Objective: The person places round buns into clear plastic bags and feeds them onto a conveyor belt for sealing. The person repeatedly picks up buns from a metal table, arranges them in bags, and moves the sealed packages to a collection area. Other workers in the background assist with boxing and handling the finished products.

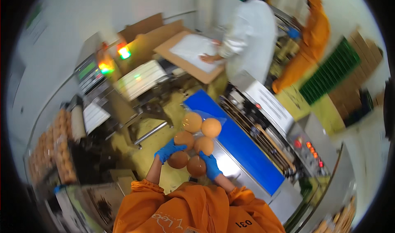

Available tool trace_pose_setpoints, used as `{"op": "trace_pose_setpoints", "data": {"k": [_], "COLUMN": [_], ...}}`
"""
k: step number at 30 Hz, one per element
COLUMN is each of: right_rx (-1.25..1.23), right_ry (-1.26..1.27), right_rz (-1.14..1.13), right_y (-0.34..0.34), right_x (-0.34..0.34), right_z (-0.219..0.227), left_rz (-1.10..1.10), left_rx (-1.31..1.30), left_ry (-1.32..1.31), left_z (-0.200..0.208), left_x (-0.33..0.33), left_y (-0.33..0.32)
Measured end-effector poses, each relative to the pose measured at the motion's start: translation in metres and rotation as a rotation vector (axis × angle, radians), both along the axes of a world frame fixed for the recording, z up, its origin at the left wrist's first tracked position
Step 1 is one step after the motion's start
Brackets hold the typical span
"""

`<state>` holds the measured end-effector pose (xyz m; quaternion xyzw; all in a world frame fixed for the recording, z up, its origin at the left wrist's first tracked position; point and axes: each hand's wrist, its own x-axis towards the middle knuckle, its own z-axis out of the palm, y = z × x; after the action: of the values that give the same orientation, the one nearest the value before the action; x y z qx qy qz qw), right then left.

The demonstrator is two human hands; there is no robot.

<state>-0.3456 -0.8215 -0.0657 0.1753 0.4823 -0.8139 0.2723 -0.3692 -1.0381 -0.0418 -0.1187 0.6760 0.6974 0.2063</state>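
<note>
"Buns [204, 145] first: where do we have them?"

"Just past our orange smock [181, 206], held up between our hands, six in three rows of two inside clear film [222, 121]."

"And our fingers?"

"Clamped on the buns from both sides, in blue gloves: our left hand [166, 151] at the left edge, our right hand [211, 165] at the right. We cannot see every fingertip, as the buns hide some."

"What do we see close by?"

"To the right, a steel counter [230, 161], and along it a blue belt [242, 146]. Past that is a grey control box [310, 150] with lit red lamps [312, 150]. To our left, bun packs [61, 150] stand stacked."

"Further off?"

"Ahead on the left, a white conveyor [148, 78] beside a display unit [88, 73], with glowing signal lights [123, 51]. Beyond, a person in a white coat [253, 39] has one hand on a white sheet [191, 50] over cardboard [163, 47]."

"And at the back?"

"We see another person in orange [314, 31], near tilted green crates [331, 70] and brown boxes [358, 80]. That figure is blurred."
</note>
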Motion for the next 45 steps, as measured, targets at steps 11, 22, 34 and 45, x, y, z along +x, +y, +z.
{"op": "trace_pose_setpoints", "data": {"k": [11, 22, 34, 45], "right_rx": [-0.026, 0.063, 0.041, 0.090], "right_ry": [0.350, -0.008, 0.018, 0.133], "right_rz": [0.694, 0.838, 0.687, 0.557], "right_y": [-0.048, -0.093, -0.069, -0.016], "right_x": [0.035, 0.050, 0.050, 0.071], "right_z": [0.018, 0.000, -0.009, -0.015], "left_rz": [0.608, 0.819, 0.776, 0.589], "left_rx": [-0.196, -0.851, -1.512, -0.892], "left_ry": [0.154, -0.190, -0.556, 0.489], "left_z": [0.255, 0.367, 0.287, 0.212], "left_x": [0.228, 0.486, 0.441, 0.271], "left_y": [-0.084, -0.238, -0.185, -0.104]}}
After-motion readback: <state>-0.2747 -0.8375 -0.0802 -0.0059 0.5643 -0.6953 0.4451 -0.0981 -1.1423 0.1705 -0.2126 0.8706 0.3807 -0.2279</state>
